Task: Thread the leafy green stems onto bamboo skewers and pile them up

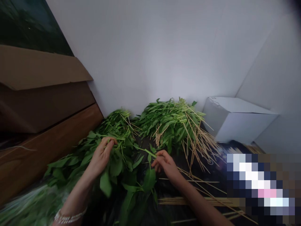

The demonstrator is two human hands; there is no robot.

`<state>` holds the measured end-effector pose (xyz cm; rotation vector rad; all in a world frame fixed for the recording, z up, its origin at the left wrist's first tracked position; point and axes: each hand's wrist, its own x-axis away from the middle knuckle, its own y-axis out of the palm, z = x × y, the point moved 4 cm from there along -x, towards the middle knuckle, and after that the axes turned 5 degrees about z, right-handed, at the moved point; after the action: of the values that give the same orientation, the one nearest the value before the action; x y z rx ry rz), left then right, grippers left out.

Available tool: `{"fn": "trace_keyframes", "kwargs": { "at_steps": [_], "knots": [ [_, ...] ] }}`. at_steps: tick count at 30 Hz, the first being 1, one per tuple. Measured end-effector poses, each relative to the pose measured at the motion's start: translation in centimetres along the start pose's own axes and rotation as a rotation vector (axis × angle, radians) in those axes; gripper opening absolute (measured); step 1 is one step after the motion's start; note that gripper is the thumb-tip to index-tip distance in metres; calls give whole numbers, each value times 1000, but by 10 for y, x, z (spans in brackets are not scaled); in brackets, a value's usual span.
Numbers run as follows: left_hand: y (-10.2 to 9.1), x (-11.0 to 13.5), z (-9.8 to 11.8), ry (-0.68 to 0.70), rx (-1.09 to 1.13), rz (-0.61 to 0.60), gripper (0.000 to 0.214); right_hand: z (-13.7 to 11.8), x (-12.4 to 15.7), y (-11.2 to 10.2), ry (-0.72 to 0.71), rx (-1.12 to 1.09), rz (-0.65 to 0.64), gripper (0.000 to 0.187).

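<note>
Two bare hands sort leafy green stems on a dark sheet beside a white wall.

The left hand [102, 153] rests on the near heap of greens [113, 138], fingers bunched around a few stalk tops. Just right of that heap, the right hand [164, 163] pinches a single leafy stem [143, 150] between thumb and fingertips. Beyond that heap, against the wall, lies a second pile of greens [171, 121] threaded on thin bamboo skewers [199, 144]; a white box [237, 121] stands farther right, cardboard [42, 69] to the left.
</note>
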<state>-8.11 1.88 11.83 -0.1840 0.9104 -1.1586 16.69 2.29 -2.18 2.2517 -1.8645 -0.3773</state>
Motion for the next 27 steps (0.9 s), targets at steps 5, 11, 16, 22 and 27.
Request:
{"fn": "trace_keyframes", "kwargs": {
  "at_steps": [5, 11, 16, 22, 27],
  "knots": [
    [22, 16, 15, 58, -21, -180, 29, 4, 0, 1, 16, -24, -9, 36],
    [66, 37, 34, 412, -285, -367, 19, 3, 3, 4, 13, 46, -75, 36],
    [91, 46, 35, 625, -589, -500, 37, -2, 8, 10, 30, 74, -148, 37],
    [95, 48, 32, 641, -627, -557, 22, -7, 9, 11, 32, 82, -146, 36],
    [100, 51, 29, 651, -631, -553, 14, -5, 10, 11, -1, 28, -83, 36]
  ]
}}
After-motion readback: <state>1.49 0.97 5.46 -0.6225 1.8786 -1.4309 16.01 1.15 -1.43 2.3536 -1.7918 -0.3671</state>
